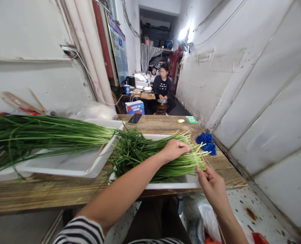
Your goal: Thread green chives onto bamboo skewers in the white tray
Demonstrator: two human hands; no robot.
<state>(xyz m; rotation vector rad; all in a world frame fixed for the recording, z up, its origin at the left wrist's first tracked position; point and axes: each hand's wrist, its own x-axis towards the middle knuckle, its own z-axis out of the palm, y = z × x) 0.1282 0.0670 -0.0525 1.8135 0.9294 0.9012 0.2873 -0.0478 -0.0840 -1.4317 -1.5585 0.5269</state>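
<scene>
A thick bundle of green chives lies across a white tray on the wooden table, leafy ends left, pale cut ends right. My left hand rests over the bundle, with thumb and fingers closed on stalks near the pale ends. At the tray's right end, my right hand pinches the nearest stalk ends between thumb and fingers. Thin tan sticks show beside the stalk ends. Another thin stick runs down beside my right forearm; whether that hand holds it, I cannot tell.
On the left, a second white tray bears more chives. A phone, a green QR card and a blue cloth lie on the wooden table. Beyond it, a person sits with a metal bowl; another is behind.
</scene>
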